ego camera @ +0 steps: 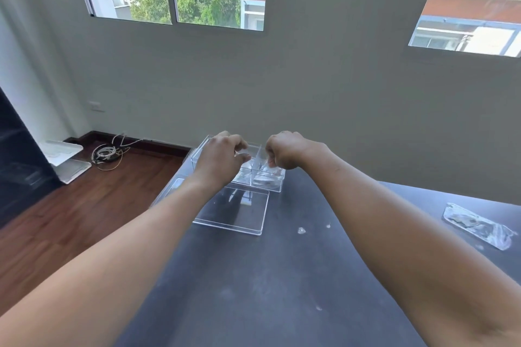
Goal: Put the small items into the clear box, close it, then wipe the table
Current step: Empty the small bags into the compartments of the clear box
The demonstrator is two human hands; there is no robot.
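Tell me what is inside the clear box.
The clear box holds clear packets in its right part. The left hand and right hand cover much of the inside, so the rest cannot be seen.

Both hands at the open clear box

The left hand [222, 156] and right hand [284, 151] pinch a clear packet [255, 156] over the clear box [267, 182]; its lid [239, 213] lies just in front on the dark table [282, 276].
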